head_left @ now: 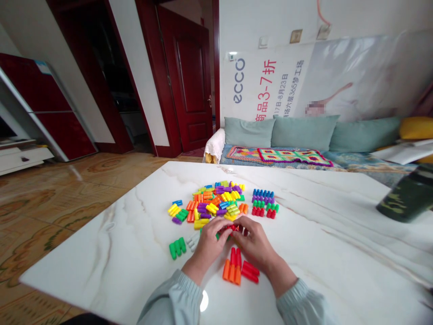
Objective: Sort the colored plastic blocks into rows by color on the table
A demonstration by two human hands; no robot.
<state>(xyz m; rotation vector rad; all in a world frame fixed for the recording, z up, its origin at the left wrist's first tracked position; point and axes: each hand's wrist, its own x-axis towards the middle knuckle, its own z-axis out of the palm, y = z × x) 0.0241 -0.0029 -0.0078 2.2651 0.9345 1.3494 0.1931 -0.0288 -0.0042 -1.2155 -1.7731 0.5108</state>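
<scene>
My left hand [210, 243] and my right hand [256, 243] meet over the white marble table [321, 253], fingertips pressed together on a small red block piece [233, 229] held between them. Just beyond the hands lies a heap of coloured plastic bullet-shaped blocks [213, 203]. A sorted cluster of blue, purple, green and red blocks [264, 202] sits to the heap's right. Red and orange blocks [237, 269] lie below my wrists. A green block group [177, 247] lies left of my left hand.
A dark camouflage-patterned object [407, 196] rests at the table's right edge. Behind the table stands a sofa with teal cushions [304, 132] and a bright crocheted mat [287, 155]. A dark red door [189, 81] and tiled floor are on the left.
</scene>
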